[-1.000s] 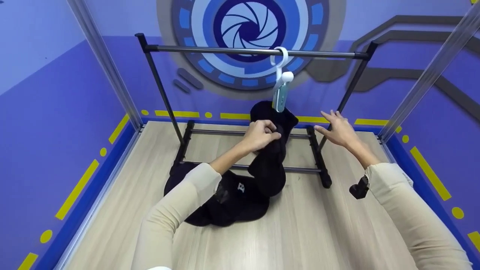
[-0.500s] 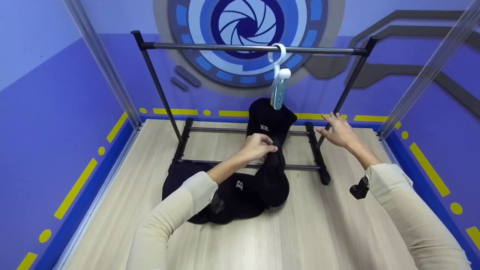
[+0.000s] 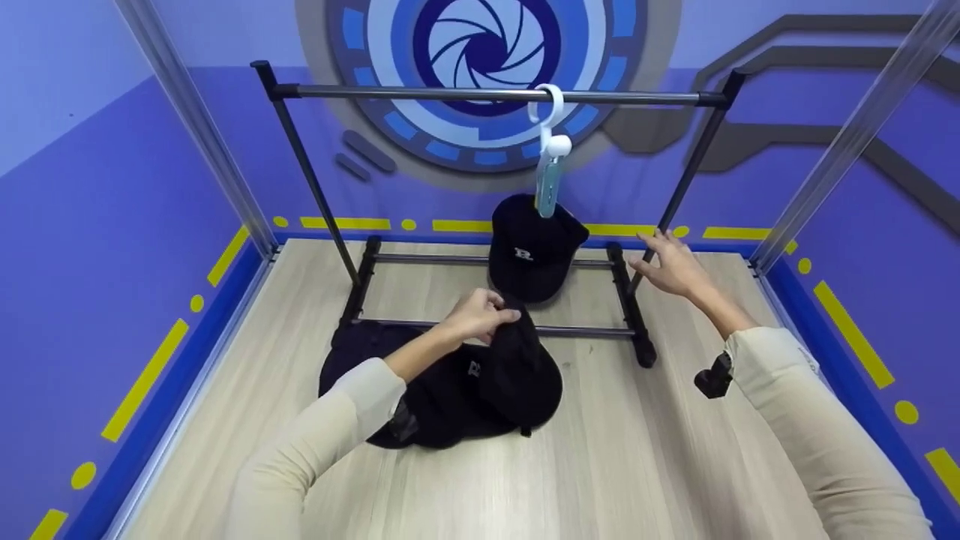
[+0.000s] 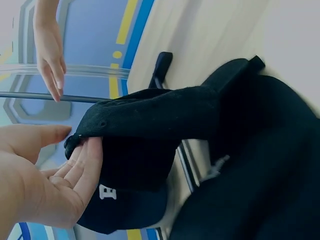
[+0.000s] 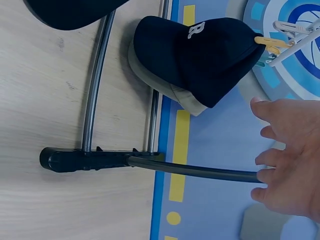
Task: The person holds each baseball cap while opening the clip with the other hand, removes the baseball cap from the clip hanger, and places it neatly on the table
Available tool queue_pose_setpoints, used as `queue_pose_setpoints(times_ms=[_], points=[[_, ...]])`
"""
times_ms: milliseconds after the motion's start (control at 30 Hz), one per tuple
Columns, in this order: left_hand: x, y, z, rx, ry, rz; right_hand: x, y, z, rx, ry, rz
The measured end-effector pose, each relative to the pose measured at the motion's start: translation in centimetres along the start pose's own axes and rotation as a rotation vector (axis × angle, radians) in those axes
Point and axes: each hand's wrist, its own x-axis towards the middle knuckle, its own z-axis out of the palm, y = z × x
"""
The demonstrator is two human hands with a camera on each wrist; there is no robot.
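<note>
My left hand [image 3: 474,316] pinches a black cap [image 3: 525,379] by its edge, over the front of the rack's base. In the left wrist view the fingers [image 4: 92,162] lie under the fabric of the held cap [image 4: 165,112], thumb above. More black caps [image 3: 439,409] lie on the table at the left, partly under my forearm. Another black cap [image 3: 529,251] with a white letter hangs from a white hanger [image 3: 551,120]; the right wrist view shows a yellow clip [image 5: 272,44] gripping its end. My right hand [image 3: 673,266], fingers spread, holds nothing beside the rack's right post.
The black metal rack [image 3: 442,93] stands at the back of the wooden table [image 3: 600,465], its base bars [image 3: 585,331] near the surface. Blue-purple panels [image 3: 112,225] enclose the table at left, right and back.
My left hand has come down leftward and toward me, carrying its cap away from the hanging one, whose letter now shows. My right hand stays nearly in place.
</note>
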Motion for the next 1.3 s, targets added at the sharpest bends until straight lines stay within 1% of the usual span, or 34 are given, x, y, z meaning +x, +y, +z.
queue_pose_setpoints(times_ms=[100,200,267,333,500,600,700,800,867,967,1100,1167,1300], points=[[-0.5,-0.7,-0.5,0.028,0.035,-0.019,0.0,0.1,0.0,0.001,0.008,-0.012],[-0.9,-1.4,-0.9,0.047,0.050,-0.045,-0.2,0.3,-0.1,0.004,0.016,-0.019],[-1.1,-1.7,-1.2,0.105,0.055,-0.051,-0.2,0.6,-0.2,0.004,0.019,-0.019],[-1.2,-2.0,-1.4,0.196,0.057,-0.051,-0.4,0.8,-0.3,-0.003,0.021,-0.013],[-1.8,-2.4,-2.0,0.495,0.069,-0.020,-0.8,1.3,-0.5,-0.007,0.022,0.009],[-2.3,-2.7,-2.5,0.629,0.075,-0.025,-0.9,1.5,-0.4,0.001,0.016,0.023],[-2.7,-3.0,-3.0,0.731,0.099,-0.040,-0.9,1.5,0.0,0.011,-0.001,0.029],[-2.9,-3.3,-3.3,0.782,0.129,-0.030,-0.8,1.6,0.3,0.023,-0.016,0.036],[-3.0,-3.5,-3.5,0.817,0.132,-0.016,-0.8,1.5,0.8,0.036,-0.024,0.042],[-3.1,-3.6,-3.6,0.893,0.119,-0.018,-0.8,1.6,1.2,0.049,-0.034,0.041],[-3.0,-3.5,-3.6,0.997,0.084,-0.046,-0.8,2.1,1.4,0.046,-0.034,0.024],[-3.0,-3.6,-3.5,1.019,0.067,-0.050,-0.9,2.3,1.5,0.045,-0.035,0.021],[-3.1,-3.9,-3.7,1.027,0.051,-0.049,-1.1,2.7,1.8,0.051,-0.053,0.019]])
